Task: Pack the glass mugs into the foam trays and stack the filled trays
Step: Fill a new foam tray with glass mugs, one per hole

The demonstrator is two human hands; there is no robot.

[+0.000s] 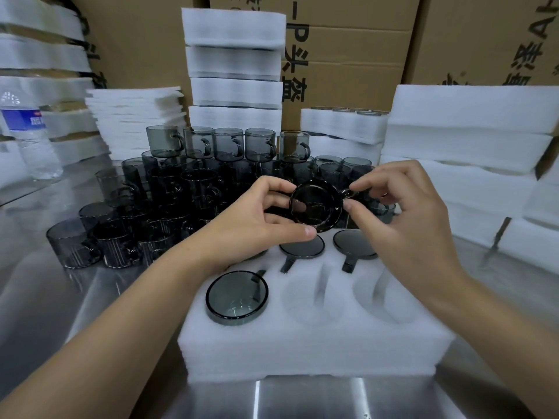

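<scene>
The smoky grey glass mug (316, 205) hangs end-on above the far side of the foam tray (302, 352). The left hand (260, 219) curls its fingers and thumb round the mug's body, and the right hand (402, 213) pinches the handle. The tray sits at the near edge of the steel table (60, 297), with its two near-right pockets open. Loose mugs (169, 201) crowd the table just behind it. Foam stacks (465, 131) wall the right edge, and a water bottle (30, 137) stands at the far left.
</scene>
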